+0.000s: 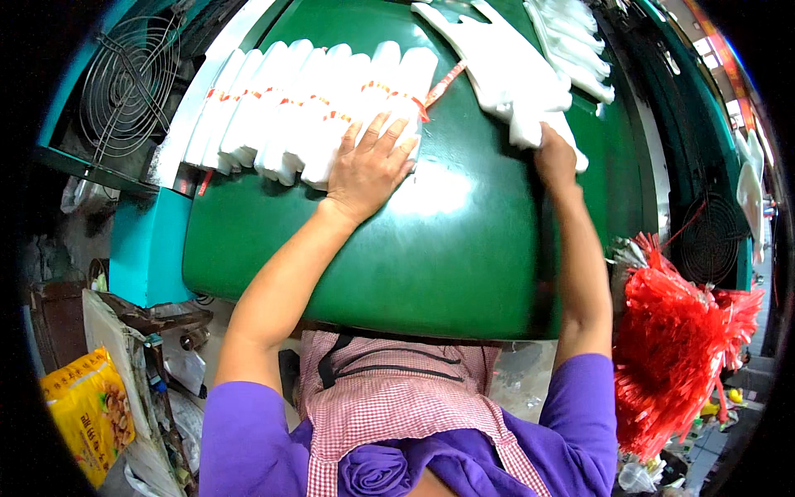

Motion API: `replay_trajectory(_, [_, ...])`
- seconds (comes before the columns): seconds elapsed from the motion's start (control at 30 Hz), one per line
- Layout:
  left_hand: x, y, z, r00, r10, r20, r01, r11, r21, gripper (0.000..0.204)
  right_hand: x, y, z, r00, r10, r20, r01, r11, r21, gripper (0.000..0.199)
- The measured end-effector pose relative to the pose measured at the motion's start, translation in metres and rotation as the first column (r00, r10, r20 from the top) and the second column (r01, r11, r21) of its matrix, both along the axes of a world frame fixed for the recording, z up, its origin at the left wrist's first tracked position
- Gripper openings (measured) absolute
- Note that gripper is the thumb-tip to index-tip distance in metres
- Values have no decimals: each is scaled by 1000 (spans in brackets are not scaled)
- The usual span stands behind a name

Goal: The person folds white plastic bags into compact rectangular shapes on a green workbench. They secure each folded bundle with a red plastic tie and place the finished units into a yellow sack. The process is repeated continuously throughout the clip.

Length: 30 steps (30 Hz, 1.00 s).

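Several white plastic-bag bundles, each bound with a red-and-white strip, lie side by side at the far left of the green conveyor belt. My left hand rests on the near ends of the rightmost bundles, its fingers stretched out and spread. On the right, my right hand is closed on the near end of a loose stack of white plastic bags with handle-like flaps at its far end. Its fingertips are partly hidden by the hand itself. A loose red-and-white strip sticks out from the rightmost bundle toward this stack.
More white bags are fanned out at the far right of the belt. A large bunch of red strips hangs by the belt's right near corner. Round fan guards flank the belt. A yellow package stands at lower left.
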<state>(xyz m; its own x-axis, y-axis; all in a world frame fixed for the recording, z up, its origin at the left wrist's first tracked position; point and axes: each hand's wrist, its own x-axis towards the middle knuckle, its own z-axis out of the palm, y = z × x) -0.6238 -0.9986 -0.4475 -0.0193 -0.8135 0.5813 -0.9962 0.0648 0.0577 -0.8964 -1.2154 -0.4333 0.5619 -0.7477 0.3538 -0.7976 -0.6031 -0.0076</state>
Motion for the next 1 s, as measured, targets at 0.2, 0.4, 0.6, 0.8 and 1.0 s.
replay_trajectory(0.2, [-8,24,1,997,5,80,-14,994,112,41,-30,130,87,988,115,-99,-43,839,542,19])
replay_trajectory(0.4, [-75,80,20,885,-290,-365,421,834,357,76,-75,242,67,676,-411,611,-442,438,783,22])
replay_trajectory(0.6, [-107,96,55,49,-115,-992,568,821,-67,56,-15,245,159,-115,-503,857,-887,440,139,47])
replay_trajectory(0.8, [-70,90,63,-183,320,-930,548,819,173,28,-33,206,110,682,-182,709,-540,529,655,49])
replay_trajectory(1.0, [-40,157,38,-209,300,-931,429,883,189,54,-92,270,43,896,444,-8,-375,766,522,84])
